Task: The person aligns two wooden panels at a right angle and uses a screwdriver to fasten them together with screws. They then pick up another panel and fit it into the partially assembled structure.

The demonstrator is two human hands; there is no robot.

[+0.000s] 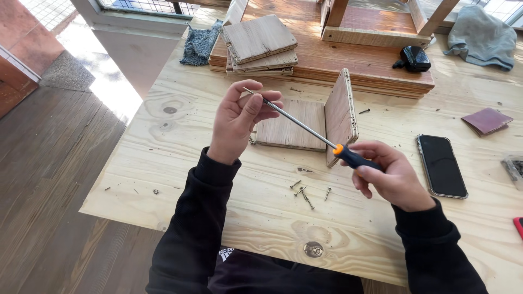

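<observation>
My right hand [389,177] grips the dark handle of a long screwdriver [305,128] with an orange collar. Its thin metal shaft runs up and left to my left hand [239,117]. There my thumb and fingers pinch a small screw [248,91] at the shaft's tip. Below the shaft stand two joined wooden boards [318,122], one flat and one upright, forming an L. A few loose screws [305,193] lie on the plywood table [218,179] in front of me.
A black phone [441,165] lies at the right, with a sandpaper sheet [486,120] beyond it. A stack of wooden boards [259,46], a grey cloth [199,43], a black object [415,58] and a wooden frame [376,24] sit at the back. The table's left edge drops to a plank floor [49,179].
</observation>
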